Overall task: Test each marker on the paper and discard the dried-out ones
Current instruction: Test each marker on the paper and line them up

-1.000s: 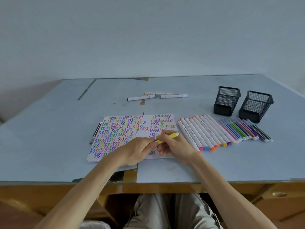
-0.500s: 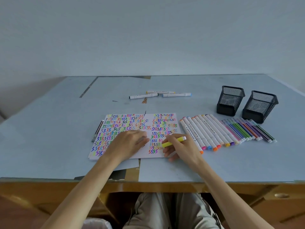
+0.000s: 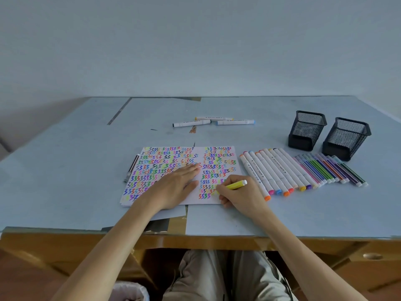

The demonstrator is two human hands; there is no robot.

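The paper (image 3: pixel 165 168) is nearly filled with squiggles; the flat, empty left hand (image 3: pixel 178 187) pins it. The right hand (image 3: pixel 240 196) pinches a yellow marker (image 3: pixel 235 185), tip on the paper's near right corner. Right of the paper, a row (image 3: pixel 303 170) probably awaits testing.

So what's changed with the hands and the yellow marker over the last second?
The left hand let go of the yellow marker and moved left, now flat on the paper. The right hand kept the marker and lowered its tip to the sheet. The marker rows and mesh holders stayed put.
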